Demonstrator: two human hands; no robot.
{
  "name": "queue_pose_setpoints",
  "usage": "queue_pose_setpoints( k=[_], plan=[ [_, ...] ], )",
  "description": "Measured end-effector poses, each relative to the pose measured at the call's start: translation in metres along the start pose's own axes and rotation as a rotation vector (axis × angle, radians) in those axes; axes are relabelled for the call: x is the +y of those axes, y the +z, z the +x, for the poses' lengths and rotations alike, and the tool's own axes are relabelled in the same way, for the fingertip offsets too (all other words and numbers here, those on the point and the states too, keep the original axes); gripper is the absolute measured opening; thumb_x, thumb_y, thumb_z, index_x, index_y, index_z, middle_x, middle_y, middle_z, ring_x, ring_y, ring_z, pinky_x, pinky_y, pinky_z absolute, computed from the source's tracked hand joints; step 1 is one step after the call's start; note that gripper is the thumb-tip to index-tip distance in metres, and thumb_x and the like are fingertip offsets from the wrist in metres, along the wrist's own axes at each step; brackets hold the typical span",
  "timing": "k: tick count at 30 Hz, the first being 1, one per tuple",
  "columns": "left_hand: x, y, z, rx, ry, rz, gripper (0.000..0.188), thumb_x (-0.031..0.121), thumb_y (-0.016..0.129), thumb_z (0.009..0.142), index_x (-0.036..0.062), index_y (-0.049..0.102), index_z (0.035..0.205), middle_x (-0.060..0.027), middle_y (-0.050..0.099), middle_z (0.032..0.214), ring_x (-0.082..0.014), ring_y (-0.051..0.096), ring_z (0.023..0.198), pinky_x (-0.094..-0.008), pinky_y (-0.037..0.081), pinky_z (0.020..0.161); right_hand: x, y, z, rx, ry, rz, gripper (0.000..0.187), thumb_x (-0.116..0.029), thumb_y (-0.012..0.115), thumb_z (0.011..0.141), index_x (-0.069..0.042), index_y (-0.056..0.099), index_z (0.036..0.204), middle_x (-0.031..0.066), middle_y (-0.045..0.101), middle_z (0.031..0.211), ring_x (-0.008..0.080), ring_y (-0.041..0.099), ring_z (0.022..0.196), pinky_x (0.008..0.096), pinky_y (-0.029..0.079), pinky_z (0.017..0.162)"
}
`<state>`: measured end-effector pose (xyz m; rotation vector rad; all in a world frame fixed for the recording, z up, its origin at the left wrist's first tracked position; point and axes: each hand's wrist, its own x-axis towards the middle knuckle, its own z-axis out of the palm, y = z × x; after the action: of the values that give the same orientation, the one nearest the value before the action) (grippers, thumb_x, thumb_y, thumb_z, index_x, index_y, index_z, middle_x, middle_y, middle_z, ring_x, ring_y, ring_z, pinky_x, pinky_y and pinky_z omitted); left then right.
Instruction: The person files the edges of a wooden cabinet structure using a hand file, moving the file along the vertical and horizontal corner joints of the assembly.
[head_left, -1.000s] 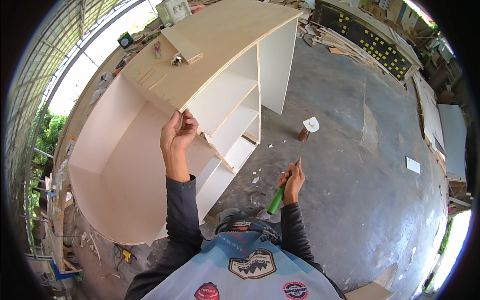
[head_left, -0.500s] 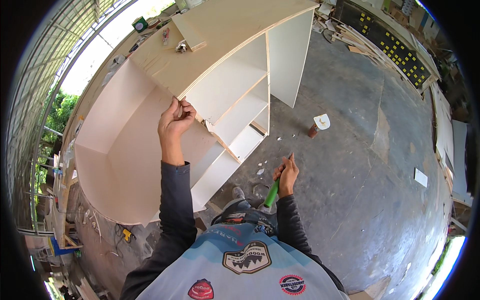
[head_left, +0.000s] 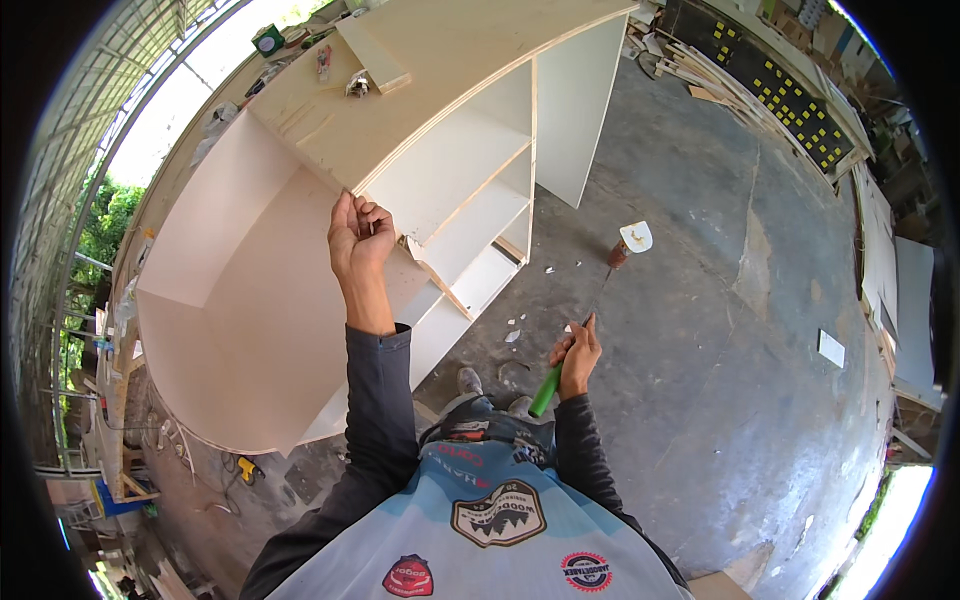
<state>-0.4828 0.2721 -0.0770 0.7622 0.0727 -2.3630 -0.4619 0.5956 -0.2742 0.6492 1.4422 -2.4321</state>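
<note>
Head view shows the left hand (head_left: 357,238) raised to the plywood cabinet (head_left: 430,140), its fingers curled and touching the lower edge of the top panel near the shelves. The right hand (head_left: 577,352) is closed around a green-handled tool (head_left: 546,388), low above the concrete floor (head_left: 720,330), well apart from the cabinet.
</note>
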Motion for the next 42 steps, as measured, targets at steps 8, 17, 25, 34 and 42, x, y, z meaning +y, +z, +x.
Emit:
queue_pose_setpoints(
  k=[8,17,25,34,42],
  plan=[
    [0.000,-0.010,-0.001,-0.222,-0.239,-0.233,0.009,0.005,0.060,0.098,-0.0017,0.056,0.095,-0.0070,0.050,0.084,-0.0199,0.049,0.079,-0.0335,0.045,0.070,0.007,0.003,0.008,0.008,0.037,0.037,0.072,-0.012,0.053,0.097,-0.010,0.022,0.162,-0.0007,0.040,0.063,0.0117,0.040,0.042,0.0301,0.039,0.037],
    [0.004,-0.018,-0.016,-0.233,-0.226,-0.003,0.022,0.010,0.060,0.100,-0.0066,0.058,0.115,-0.0165,0.057,0.103,-0.0287,0.057,0.099,-0.0399,0.047,0.078,0.024,0.017,0.007,-0.015,0.030,-0.029,0.057,-0.014,0.051,0.100,-0.005,0.035,0.154,-0.0008,0.040,0.063,0.0122,0.042,0.043,0.0299,0.039,0.038],
    [0.005,0.018,-0.026,0.069,-0.146,0.028,0.019,0.011,0.071,0.096,0.0065,0.067,0.114,-0.0110,0.063,0.108,-0.0282,0.061,0.102,-0.0395,0.047,0.076,0.039,0.015,0.010,-0.016,-0.005,-0.043,0.031,-0.017,0.051,0.102,-0.002,0.056,0.128,-0.0005,0.041,0.063,0.0131,0.042,0.041,0.0303,0.039,0.037],
    [0.008,0.007,-0.010,-0.006,-0.333,-0.262,0.014,0.010,0.071,0.095,0.0034,0.064,0.105,-0.0091,0.059,0.103,-0.0232,0.057,0.097,-0.0381,0.045,0.078,0.032,0.007,-0.007,0.010,0.039,0.056,0.017,-0.023,0.050,0.103,-0.007,0.055,0.108,0.0000,0.039,0.063,0.0137,0.040,0.044,0.0319,0.038,0.041],
    [0.014,0.025,-0.020,-0.027,-0.613,-0.407,0.025,0.018,0.046,0.099,0.0034,0.058,0.116,-0.0128,0.051,0.125,-0.0313,0.046,0.121,-0.0500,0.029,0.106,0.035,-0.021,-0.006,0.074,0.156,0.067,0.023,-0.027,0.048,0.106,-0.005,0.054,0.101,0.0010,0.040,0.062,0.0141,0.040,0.044,0.0320,0.038,0.040]
  ],
)
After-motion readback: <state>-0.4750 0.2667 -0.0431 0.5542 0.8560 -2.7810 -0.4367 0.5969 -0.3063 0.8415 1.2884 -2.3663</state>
